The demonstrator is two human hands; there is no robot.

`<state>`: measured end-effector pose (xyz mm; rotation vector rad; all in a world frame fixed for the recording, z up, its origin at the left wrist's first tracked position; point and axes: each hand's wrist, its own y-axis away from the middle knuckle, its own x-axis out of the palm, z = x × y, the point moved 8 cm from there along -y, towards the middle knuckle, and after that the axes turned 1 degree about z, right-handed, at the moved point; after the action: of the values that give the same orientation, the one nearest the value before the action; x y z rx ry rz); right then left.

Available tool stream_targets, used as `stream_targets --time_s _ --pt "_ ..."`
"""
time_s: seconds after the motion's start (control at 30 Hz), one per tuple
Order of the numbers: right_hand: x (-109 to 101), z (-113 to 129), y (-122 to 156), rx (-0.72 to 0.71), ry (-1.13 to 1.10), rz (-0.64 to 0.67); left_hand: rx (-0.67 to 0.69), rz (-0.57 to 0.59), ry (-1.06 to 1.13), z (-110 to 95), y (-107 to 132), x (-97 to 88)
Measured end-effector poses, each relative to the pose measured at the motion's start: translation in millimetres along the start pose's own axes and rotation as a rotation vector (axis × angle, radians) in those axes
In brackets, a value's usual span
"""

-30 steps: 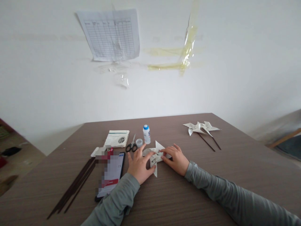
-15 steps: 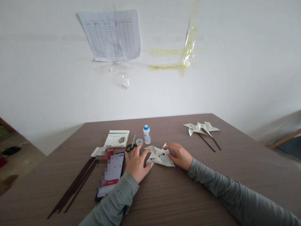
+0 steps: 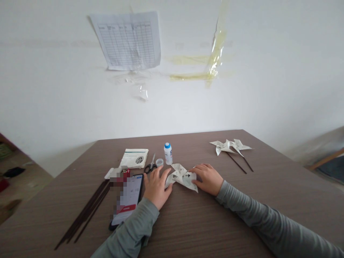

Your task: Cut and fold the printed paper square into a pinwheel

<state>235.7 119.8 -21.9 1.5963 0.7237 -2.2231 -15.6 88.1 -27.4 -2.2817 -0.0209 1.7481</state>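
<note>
A folded printed-paper pinwheel lies on the table between my two hands. My left hand is open, its fingers spread, with thumb and index finger on either side of the left blade. On the other side, my right hand has its fingers and thumb closed around the pinwheel's right edge; the fingertips are partly hidden. Just behind the pinwheel stands a white glue bottle with a blue top. A small clear cap and black-handled scissors are beyond my left fingers.
Two pinwheels on dark sticks lie at the back right. Left of my hands are a phone, a bundle of dark sticks, a small partly blurred white-and-red item and a stack of paper squares. A wall borders the table's back.
The paper pinwheel has turned between my hands, so its blades point differently, one now reaching up toward the glue bottle. My right hand has shifted slightly; the left has barely moved.
</note>
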Motion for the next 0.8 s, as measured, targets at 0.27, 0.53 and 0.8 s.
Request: stream_targets --time_s 0.27,0.53,0.8 --pt "0 5 4 0.02 0.1 -0.034 0.029 -0.042 0.014 -2 0 0.6" --pt "7 8 9 -0.064 0.118 -0.141 0.063 -0.082 0.033 -1 0 2.5" --pt "12 20 10 -0.157 0.169 -0.272 0.108 -0.011 0.097 -13 0 14.0"
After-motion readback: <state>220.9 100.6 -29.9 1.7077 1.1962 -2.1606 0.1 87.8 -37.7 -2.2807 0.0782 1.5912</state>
